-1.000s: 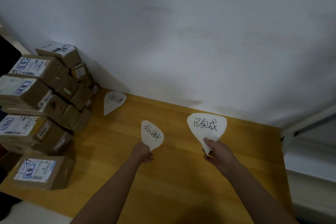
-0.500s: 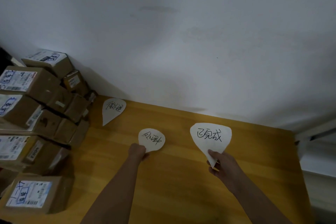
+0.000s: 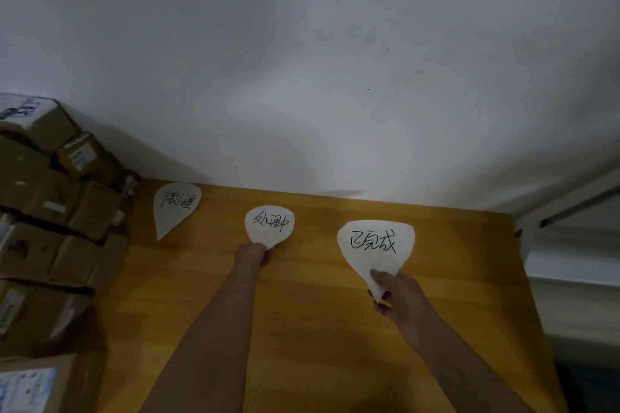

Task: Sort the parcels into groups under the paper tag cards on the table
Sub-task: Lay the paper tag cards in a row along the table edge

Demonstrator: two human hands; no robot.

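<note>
Pinching the middle card [image 3: 269, 224] with the left hand [image 3: 254, 253], the right card [image 3: 375, 245] with the right hand [image 3: 397, 292] (both by the tip).

- The stack of brown cardboard parcels [image 3: 47, 208] runs off the left edge, and its white labels are too blurred to read.
- The left grip [image 3: 254, 254] hides the tip of the middle white teardrop paper card [image 3: 269, 224].
- The right grip [image 3: 399, 295] partly covers the tip of the right white teardrop paper card [image 3: 375, 245].

**One camera, worn on my head**

A single wide-angle view from my head looks forward and down over the yellow wooden worktop [image 3: 318, 345], facing the plain white wall [image 3: 302, 77]. It sits close. My forearms [image 3: 214, 329] enter from the bottom edge, and the stacked brown cardboard parcels [image 3: 50, 211] are cut off at left.
</note>
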